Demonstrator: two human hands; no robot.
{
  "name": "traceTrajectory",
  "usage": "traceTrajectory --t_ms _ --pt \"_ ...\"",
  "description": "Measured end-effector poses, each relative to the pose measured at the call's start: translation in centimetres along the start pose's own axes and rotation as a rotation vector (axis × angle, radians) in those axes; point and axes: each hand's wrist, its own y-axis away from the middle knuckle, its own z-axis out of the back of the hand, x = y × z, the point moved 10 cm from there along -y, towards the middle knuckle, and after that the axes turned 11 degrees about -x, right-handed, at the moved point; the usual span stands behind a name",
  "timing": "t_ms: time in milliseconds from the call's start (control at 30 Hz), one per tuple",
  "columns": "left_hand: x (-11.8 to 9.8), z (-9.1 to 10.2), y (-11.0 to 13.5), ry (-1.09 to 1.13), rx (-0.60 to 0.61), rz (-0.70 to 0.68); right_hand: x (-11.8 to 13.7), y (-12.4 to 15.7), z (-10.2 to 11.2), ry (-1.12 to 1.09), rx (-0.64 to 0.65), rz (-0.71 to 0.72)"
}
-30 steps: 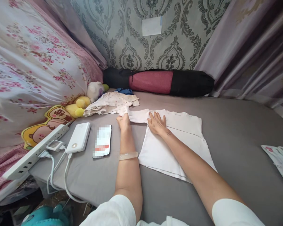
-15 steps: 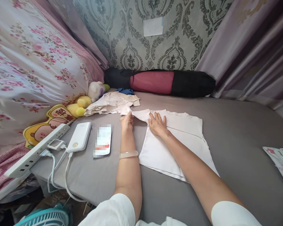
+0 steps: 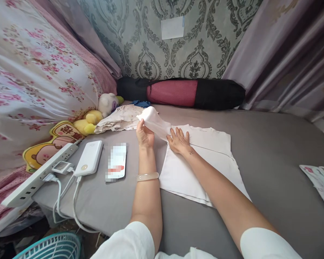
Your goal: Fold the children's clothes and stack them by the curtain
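A white shirt (image 3: 186,176) lies flat on the grey bed sheet (image 3: 270,172), one side folded inward. My left hand (image 3: 145,135) pinches the end of its sleeve and holds it raised above the sheet, so the sleeve slants up from the shoulder. Spread fingers of my right hand (image 3: 179,140) press flat on the shirt where that sleeve begins. Just behind my left hand is a crumpled, spotted cream garment (image 3: 118,118). A blue cloth (image 3: 141,104) shows partly behind it.
Left of my arm lie a phone (image 3: 117,162), a white power bank (image 3: 89,158) with a cable, and a power strip (image 3: 29,180). Plush toys (image 3: 90,120) line the left edge. A black and pink roll bag (image 3: 175,92) rests against the wall. Floral fabric (image 3: 320,183) is at right.
My left hand has lifted the sleeve end off the bed and turned its palm more upward. My right hand stays pressed on the shirt. The view has shifted slightly.
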Motion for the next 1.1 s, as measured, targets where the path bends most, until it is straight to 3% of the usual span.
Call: traceTrajectory --t_ms 167,300,433,567,667,800,933,1100 --pt "0.5 -2.2 1.5 0.050 0.105 -0.001 0.0 -0.1 0.2 -0.042 0.056 -0.017" --pt "0.8 -2.9 1.9 -0.004 0.112 -0.036 -0.5 -0.4 0.5 -0.203 0.091 -0.003" --pt "1.4 -3.8 2.5 -0.055 0.137 -0.041 -2.7 -0.4 3.3 -0.387 -0.089 -0.033" --pt "2.7 -5.0 3.6 -0.141 0.122 -0.044 -6.2 0.7 5.5 -0.679 -0.231 -0.177" --pt "4.4 -6.3 5.1 -0.231 0.165 -0.054 -8.9 1.9 4.8 -1.054 -0.190 -0.398" --pt "7.5 -7.7 7.5 -0.333 0.331 -0.048 -10.8 3.7 3.8 -1.415 -0.104 -0.616" --pt "10.0 -7.9 9.2 -0.425 0.430 -0.049 -11.9 5.1 3.6 -1.514 -0.099 -0.672" --pt "11.4 -7.9 10.5 -0.557 0.533 -0.084 -12.5 5.4 2.4 -1.682 -0.093 -0.704"
